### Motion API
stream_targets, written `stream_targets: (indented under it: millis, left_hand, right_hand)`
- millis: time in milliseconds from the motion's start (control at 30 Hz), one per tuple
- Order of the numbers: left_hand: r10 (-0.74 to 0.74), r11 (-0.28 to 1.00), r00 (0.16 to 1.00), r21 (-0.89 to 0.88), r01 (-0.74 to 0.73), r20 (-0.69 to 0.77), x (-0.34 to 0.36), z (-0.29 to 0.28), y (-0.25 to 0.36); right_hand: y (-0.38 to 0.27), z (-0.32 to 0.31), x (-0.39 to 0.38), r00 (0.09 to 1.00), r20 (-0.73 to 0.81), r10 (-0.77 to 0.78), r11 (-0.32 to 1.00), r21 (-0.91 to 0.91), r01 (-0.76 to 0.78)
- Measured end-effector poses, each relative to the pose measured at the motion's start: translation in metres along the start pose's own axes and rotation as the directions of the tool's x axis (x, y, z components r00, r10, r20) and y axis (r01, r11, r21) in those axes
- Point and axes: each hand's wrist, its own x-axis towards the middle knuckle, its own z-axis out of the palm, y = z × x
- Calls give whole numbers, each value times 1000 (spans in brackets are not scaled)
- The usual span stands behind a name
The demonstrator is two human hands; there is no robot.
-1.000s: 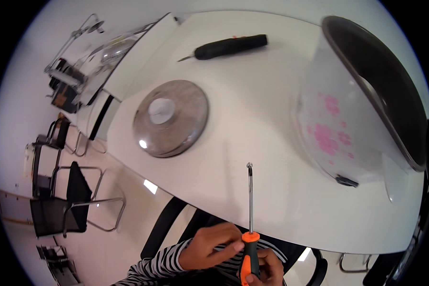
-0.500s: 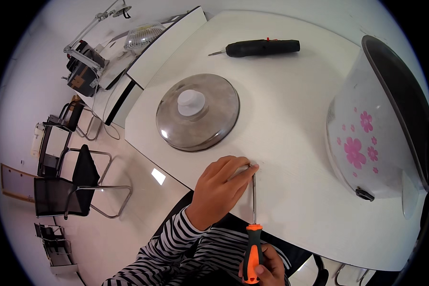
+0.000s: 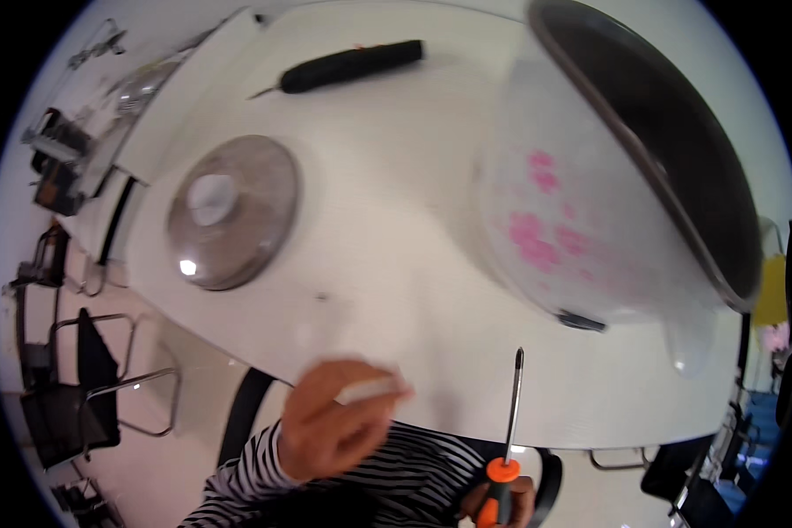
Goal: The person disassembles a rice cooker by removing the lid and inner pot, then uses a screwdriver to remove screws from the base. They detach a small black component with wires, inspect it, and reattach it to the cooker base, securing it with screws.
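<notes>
My right hand is wrapped round the orange and black handle of a screwdriver, whose metal shaft points up and away from me. Over the table's near edge, my left hand is smeared by motion. Its thumb and forefinger come together in a pinch, and anything between the tips is too small to make out. Beyond this hand lies a round metal lid with a white knob. On the right stands a white rice cooker with pink flowers and a dark rim. Neither hand touches the lid or cooker.
A black pen-shaped power screwdriver lies at the far side of the white table. One small dark speck sits near the lid. Black chairs stand on the floor to the left, and a side desk with equipment is behind them.
The view has swung right. My left hand has come away from the screwdriver's tip, still pinched, while my right hand has moved the screwdriver right, toward the rice cooker.
</notes>
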Motion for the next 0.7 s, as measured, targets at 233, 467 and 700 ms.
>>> stream_targets:
  millis: [233,467,700]
  left_hand:
    - [-2,421,634,-574,702,774,-26,86,42]
    - [-31,461,700,-611,644,714,-25,91,43]
    - [-87,458,683,-580,674,725,-19,92,48]
  right_hand:
    - [-27,-2,14,916,-274,-294,911,-368,183]
    - [-21,-10,17,940,-136,-312,907,-338,252]
    - [-18,-12,22,928,-153,-340,881,-396,257]
